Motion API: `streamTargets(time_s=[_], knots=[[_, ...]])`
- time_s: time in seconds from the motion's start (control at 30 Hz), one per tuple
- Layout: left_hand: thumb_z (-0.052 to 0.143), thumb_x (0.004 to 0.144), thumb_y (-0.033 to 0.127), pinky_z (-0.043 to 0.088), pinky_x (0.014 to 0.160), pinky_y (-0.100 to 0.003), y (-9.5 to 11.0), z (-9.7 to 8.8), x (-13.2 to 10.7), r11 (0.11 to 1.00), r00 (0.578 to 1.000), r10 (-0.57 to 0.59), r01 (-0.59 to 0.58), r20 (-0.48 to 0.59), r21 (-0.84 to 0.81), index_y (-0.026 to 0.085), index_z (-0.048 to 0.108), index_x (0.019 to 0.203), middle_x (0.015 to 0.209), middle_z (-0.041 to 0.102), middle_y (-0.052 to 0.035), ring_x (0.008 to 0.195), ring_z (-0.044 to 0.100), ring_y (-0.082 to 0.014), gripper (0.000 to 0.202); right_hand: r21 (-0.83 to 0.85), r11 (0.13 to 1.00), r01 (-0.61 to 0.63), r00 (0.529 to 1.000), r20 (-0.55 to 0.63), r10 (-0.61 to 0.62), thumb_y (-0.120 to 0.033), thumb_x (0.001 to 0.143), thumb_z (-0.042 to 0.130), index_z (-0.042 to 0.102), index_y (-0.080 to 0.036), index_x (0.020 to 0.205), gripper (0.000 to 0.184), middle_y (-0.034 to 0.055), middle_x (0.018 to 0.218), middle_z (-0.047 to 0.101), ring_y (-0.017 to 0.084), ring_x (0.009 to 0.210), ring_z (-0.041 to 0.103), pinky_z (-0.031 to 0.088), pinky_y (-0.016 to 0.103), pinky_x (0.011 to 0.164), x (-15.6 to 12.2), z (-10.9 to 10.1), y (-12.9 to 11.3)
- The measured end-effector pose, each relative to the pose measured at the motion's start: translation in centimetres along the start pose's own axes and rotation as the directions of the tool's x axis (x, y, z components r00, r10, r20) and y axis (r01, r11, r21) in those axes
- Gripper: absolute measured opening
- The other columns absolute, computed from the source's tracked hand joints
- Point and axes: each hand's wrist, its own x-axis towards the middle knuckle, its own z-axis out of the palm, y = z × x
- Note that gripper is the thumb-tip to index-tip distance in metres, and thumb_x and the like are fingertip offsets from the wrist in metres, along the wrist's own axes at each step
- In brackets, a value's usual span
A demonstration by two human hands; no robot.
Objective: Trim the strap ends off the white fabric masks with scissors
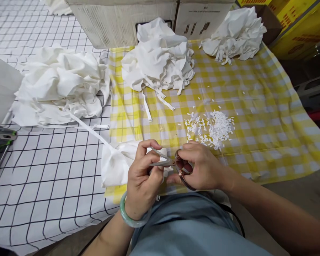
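My right hand (205, 165) grips a pair of scissors (169, 162) by the dark handles, fingers through the loops. The blades are spread and point left, towards my left hand (146, 174). That hand is closed on a piece of white fabric (117, 163), pinching its edge beside the blades; the exact bit between the fingertips is partly hidden. The fabric lies on the table in front of me, and a white strap (89, 129) runs from it up to the left pile. A small buckle (158, 198) shows below my left hand.
White fabric piles lie at the left (61, 81), the centre (160, 57) and the far right (234, 33), with straps trailing. Small white clippings (218, 128) are heaped on the yellow checked cloth (264, 117). A large carton (122, 25) stands behind. Yellow boxes (298, 32) are at the right.
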Motion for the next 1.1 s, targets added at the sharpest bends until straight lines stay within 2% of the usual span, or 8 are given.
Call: streamTargets(time_s=[0.27, 0.53, 0.6, 0.7, 0.77, 0.9, 0.97, 1.1], knots=[[0.052, 0.092, 0.016, 0.040, 0.092, -0.042, 0.0, 1.1, 0.8, 0.999, 0.997, 0.041, -0.040, 0.062, -0.021, 0.022, 0.063, 0.078, 0.070, 0.056, -0.0052, 0.107, 0.047, -0.0241, 0.018, -0.035, 0.999, -0.034, 0.998, -0.059, 0.032, -0.046, 0.076, 0.072, 0.049, -0.019, 0.055, 0.041, -0.0043, 0.049, 0.048, 0.010, 0.050, 0.040, 0.030, 0.026, 0.056, -1.3, -0.2, 1.2], [0.055, 0.091, 0.020, 0.043, 0.088, -0.036, -0.3, 4.9, 3.0, 0.999, 0.967, 0.015, -0.008, 0.253, -0.031, 0.019, 0.064, 0.074, 0.085, 0.056, -0.0078, 0.107, 0.048, -0.0234, 0.019, -0.130, 0.969, -0.209, 0.965, -0.190, 0.183, -0.038, 0.077, 0.070, 0.054, -0.017, 0.053, 0.036, -0.0009, 0.051, 0.054, 0.011, 0.052, 0.044, 0.031, 0.026, 0.056, -5.4, -1.2, 4.2], [0.055, 0.091, 0.022, 0.042, 0.090, -0.034, -0.8, 5.7, 3.5, 1.000, 0.956, 0.000, 0.007, 0.294, -0.021, 0.019, 0.065, 0.073, 0.087, 0.056, -0.0078, 0.108, 0.048, -0.0233, 0.021, -0.059, 0.942, -0.330, 0.927, -0.206, 0.312, -0.038, 0.076, 0.071, 0.053, -0.017, 0.051, 0.037, -0.0015, 0.050, 0.053, 0.011, 0.051, 0.044, 0.031, 0.025, 0.054, -6.5, -1.2, 5.2], [0.055, 0.092, 0.024, 0.041, 0.092, -0.033, -1.4, 6.4, 3.8, 0.999, 0.952, -0.037, 0.042, 0.302, -0.011, 0.018, 0.065, 0.073, 0.092, 0.056, -0.0082, 0.110, 0.048, -0.0226, 0.022, 0.253, 0.830, -0.498, 0.810, -0.206, 0.549, -0.049, 0.074, 0.072, 0.055, -0.018, 0.054, 0.041, -0.0031, 0.047, 0.050, 0.010, 0.046, 0.044, 0.032, 0.023, 0.047, -7.4, -1.1, 6.1], [0.054, 0.093, 0.024, 0.041, 0.093, -0.034, -1.3, 6.5, 3.7, 0.999, 0.958, -0.038, 0.042, 0.285, -0.008, 0.018, 0.065, 0.074, 0.093, 0.057, -0.0087, 0.111, 0.049, -0.0227, 0.022, 0.474, 0.738, -0.481, 0.782, -0.150, 0.605, -0.054, 0.072, 0.074, 0.063, -0.018, 0.063, 0.039, -0.0017, 0.052, 0.058, 0.012, 0.049, 0.052, 0.039, 0.024, 0.048, -7.1, -0.8, 5.9], [0.050, 0.095, 0.021, 0.044, 0.096, -0.036, 0.3, 4.8, 2.9, 0.999, 0.934, 0.053, -0.046, 0.352, -0.030, 0.017, 0.067, 0.083, 0.096, 0.063, -0.0100, 0.113, 0.052, -0.0227, 0.021, 0.704, 0.652, -0.282, 0.893, -0.056, 0.446, -0.046, 0.071, 0.078, 0.074, -0.020, 0.088, 0.031, 0.0030, 0.083, 0.073, 0.020, 0.079, 0.068, 0.054, 0.030, 0.072, -4.7, 0.4, 3.7], [0.047, 0.096, 0.019, 0.046, 0.096, -0.036, 1.0, 2.5, 2.5, 0.996, 0.932, 0.075, -0.088, 0.354, 0.021, 0.018, 0.067, 0.087, 0.105, 0.064, -0.0104, 0.114, 0.054, -0.0223, 0.022, 0.746, 0.620, -0.243, 0.908, -0.051, 0.416, -0.041, 0.076, 0.075, 0.074, -0.021, 0.089, 0.025, 0.0026, 0.083, 0.074, 0.019, 0.079, 0.069, 0.055, 0.030, 0.075, -3.4, 1.2, 2.6], [0.043, 0.091, 0.008, 0.044, 0.102, -0.043, -0.3, -4.4, 2.7, 0.879, 0.986, 0.163, -0.157, 0.026, 0.449, 0.018, 0.063, 0.097, 0.122, 0.055, -0.0113, 0.118, 0.053, -0.0236, 0.023, 0.698, 0.665, -0.266, 0.902, -0.064, 0.428, -0.038, 0.076, 0.073, 0.074, -0.019, 0.087, 0.021, 0.0033, 0.076, 0.073, 0.018, 0.066, 0.067, 0.056, 0.028, 0.061, -2.0, 2.4, 2.2]])
